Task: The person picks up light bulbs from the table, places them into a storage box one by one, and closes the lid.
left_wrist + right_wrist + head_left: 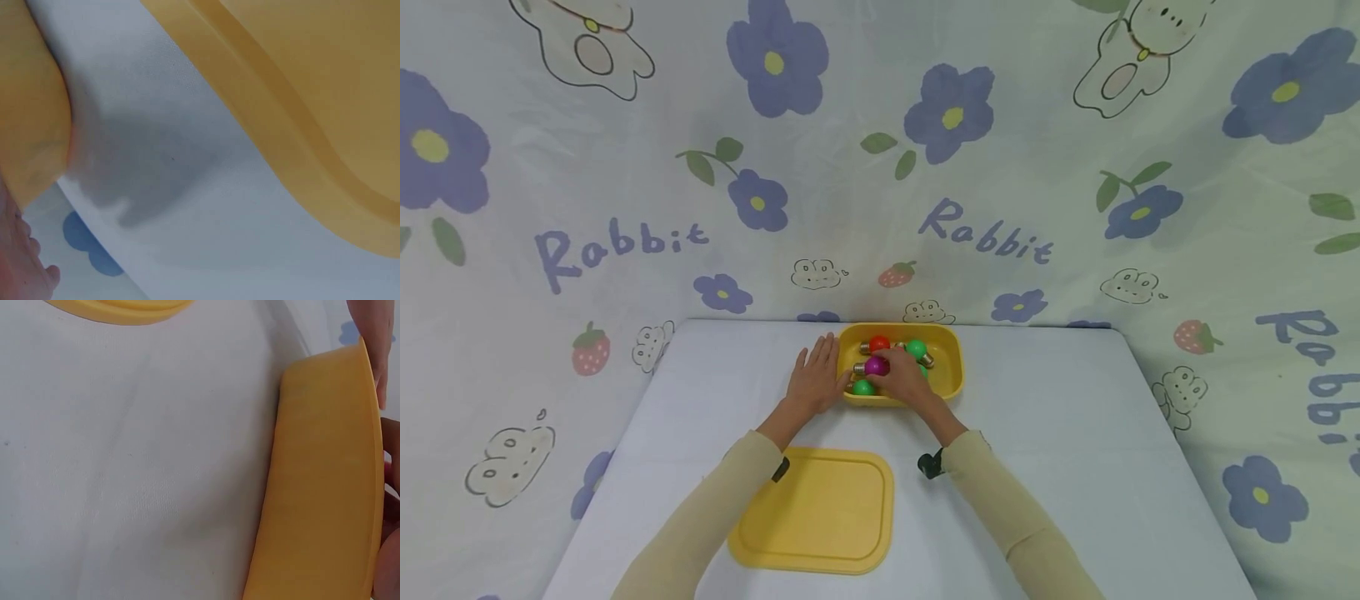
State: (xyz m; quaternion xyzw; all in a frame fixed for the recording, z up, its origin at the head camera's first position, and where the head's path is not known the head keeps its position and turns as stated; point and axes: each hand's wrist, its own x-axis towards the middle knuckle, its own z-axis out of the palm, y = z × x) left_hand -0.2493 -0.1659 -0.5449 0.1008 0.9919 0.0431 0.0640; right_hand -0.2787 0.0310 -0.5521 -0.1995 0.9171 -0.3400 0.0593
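Note:
A yellow tub [953,392] at the far edge of the table holds several small light bulbs with metal screw bases. Inside it are a red bulb [879,343], a green bulb [916,348] at the back and another green bulb [863,387] at the front left. My right hand [904,379] reaches in over the near rim, thumb and fingers pinching a purple bulb [876,366] whose base points left. Along the tub's left wall, my left hand [815,379] lies with straight fingers, its thumb at the rim. In the right wrist view, the tub's wall [319,481] partly hides the right fingers.
A flat yellow lid [820,512] with a raised rim lies on the white table [1060,467], nearer to me and under the left forearm. Behind the table hangs a printed cloth [850,183] with flowers and rabbits. A small dark object [930,465] is at the right cuff.

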